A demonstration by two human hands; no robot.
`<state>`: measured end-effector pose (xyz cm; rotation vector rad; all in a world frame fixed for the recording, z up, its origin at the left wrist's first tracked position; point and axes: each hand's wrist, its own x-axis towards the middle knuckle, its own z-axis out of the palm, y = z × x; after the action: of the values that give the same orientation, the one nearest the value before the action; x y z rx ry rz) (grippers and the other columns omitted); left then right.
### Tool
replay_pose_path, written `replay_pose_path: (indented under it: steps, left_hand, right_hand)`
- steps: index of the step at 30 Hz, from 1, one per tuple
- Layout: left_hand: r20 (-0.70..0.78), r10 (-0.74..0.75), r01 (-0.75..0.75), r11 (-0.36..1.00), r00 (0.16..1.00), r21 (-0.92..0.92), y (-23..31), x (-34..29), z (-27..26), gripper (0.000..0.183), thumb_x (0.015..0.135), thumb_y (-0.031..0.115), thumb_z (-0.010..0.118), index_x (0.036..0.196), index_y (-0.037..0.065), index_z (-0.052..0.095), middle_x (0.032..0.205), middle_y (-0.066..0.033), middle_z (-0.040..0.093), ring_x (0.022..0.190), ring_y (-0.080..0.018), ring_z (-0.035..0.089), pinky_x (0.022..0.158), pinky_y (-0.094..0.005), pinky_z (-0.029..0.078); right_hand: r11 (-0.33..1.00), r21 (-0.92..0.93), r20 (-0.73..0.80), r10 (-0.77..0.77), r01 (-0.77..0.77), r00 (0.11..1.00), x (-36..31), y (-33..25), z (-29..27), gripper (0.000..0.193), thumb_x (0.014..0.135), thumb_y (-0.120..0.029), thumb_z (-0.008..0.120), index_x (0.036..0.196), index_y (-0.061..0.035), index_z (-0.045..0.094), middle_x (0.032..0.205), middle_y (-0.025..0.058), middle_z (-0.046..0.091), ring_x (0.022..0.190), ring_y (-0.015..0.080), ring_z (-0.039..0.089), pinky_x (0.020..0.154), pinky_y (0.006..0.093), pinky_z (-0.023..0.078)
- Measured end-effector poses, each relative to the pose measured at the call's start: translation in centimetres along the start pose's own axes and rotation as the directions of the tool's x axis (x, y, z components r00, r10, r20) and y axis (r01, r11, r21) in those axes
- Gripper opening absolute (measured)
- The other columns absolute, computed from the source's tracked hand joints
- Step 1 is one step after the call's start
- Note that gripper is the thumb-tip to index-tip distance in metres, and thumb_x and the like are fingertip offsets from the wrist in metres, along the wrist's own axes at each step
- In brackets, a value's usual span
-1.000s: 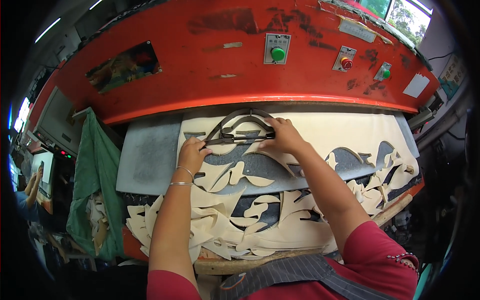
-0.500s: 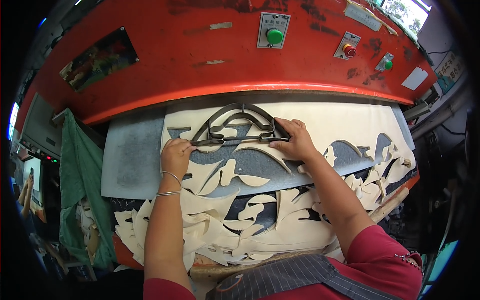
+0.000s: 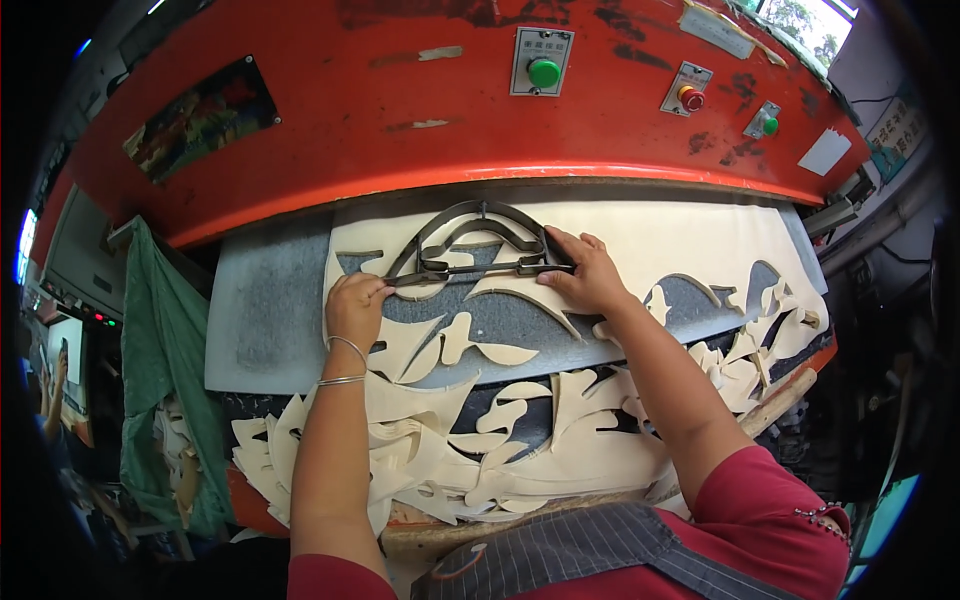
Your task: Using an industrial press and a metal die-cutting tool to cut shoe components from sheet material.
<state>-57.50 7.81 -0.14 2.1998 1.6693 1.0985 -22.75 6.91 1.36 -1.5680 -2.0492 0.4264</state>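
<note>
With left hand (image 3: 355, 308) pinched, thumb to fingers, on the near left end and right hand (image 3: 590, 275) loosely curled, fingers over the right side and thumb at its lower corner, holding between them a dome-shaped frame of dark metal strip (image 3: 483, 208), arch pointing away from the body. Hard to tell whether pressed fully flat or slightly raised at the edges. Directly beneath the frame and stretching to its right, a broad cream-coloured sheet (image 3: 660, 240) with curved gaps along its near side. Left of the frame, and showing through those gaps, a flat grey surface (image 3: 270, 290). Nearer the body than the frame, heaped cream-coloured pieces with curving edges (image 3: 600, 465). Beyond the frame, a scuffed red metal panel (image 3: 400, 110), bearing a round green button on a pale plate (image 3: 543, 73), with a round red button on a yellow base (image 3: 691, 97) and a smaller round green button (image 3: 770, 126) farther right. Well to the frame's left, a hanging, creased green cloth (image 3: 165, 380). On the left wrist, slim silver-coloured bangles (image 3: 342, 380).
</note>
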Motion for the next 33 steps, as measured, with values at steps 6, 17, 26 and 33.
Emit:
replay_pose_path:
  steps: [6, 17, 26, 33]
  left_hand:
    - [-0.062, 0.016, -0.015, 1.000, 0.998, 0.005, -0.1, 0.9, -0.3, 0.008, 0.072, 0.010, 0.071, 0.073, 0.002, 0.068, 0.079, -0.0103, 0.066, 0.078, -0.0288, 0.060, 0.072, -0.0366, 0.047]
    - [0.029, -0.160, 0.157, 0.984, 0.987, 0.079, 3.3, -0.5, -2.8, 0.036, 0.070, 0.015, 0.076, 0.101, 0.002, 0.067, 0.091, -0.0145, 0.065, 0.094, -0.0304, 0.059, 0.085, -0.0368, 0.046]
    - [0.177, 0.026, 0.031, 0.949, 0.984, -0.315, 22.9, 4.5, -5.5, 0.022, 0.083, 0.015, 0.067, 0.099, 0.000, 0.068, 0.091, -0.0104, 0.069, 0.083, -0.0147, 0.065, 0.073, -0.0261, 0.050]
    - [0.224, 0.183, -0.050, 0.867, 0.957, -0.495, 36.7, 7.7, -5.7, 0.034, 0.086, 0.031, 0.065, 0.080, -0.002, 0.070, 0.064, -0.0122, 0.066, 0.055, -0.0091, 0.062, 0.053, -0.0231, 0.050]
  right_hand:
    - [1.000, -0.003, 0.023, 0.003, -0.003, 1.000, 1.6, -0.9, -0.6, 0.071, 0.077, -0.036, 0.069, 0.137, -0.0110, 0.041, 0.125, 0.0125, 0.055, 0.116, 0.0266, 0.050, 0.109, 0.0396, 0.023]
    - [0.975, 0.220, 0.113, 0.002, -0.027, 0.994, -1.3, -0.2, -4.4, 0.088, 0.071, -0.037, 0.077, 0.142, -0.0071, 0.033, 0.138, 0.0185, 0.043, 0.130, 0.0311, 0.038, 0.106, 0.0399, 0.031]
    - [0.676, 0.636, -0.769, 0.515, 0.373, 0.379, -1.9, 8.9, -27.2, 0.054, 0.098, -0.033, 0.045, 0.137, 0.0029, 0.035, 0.138, 0.0140, 0.042, 0.126, 0.0201, 0.041, 0.103, 0.0331, 0.034]
    - [0.861, 0.398, -0.904, 0.427, -0.316, 0.027, -1.1, 16.1, -35.4, 0.075, 0.096, -0.055, 0.027, 0.142, 0.0043, 0.023, 0.148, 0.0255, 0.023, 0.139, 0.0352, 0.020, 0.112, 0.0408, 0.018]
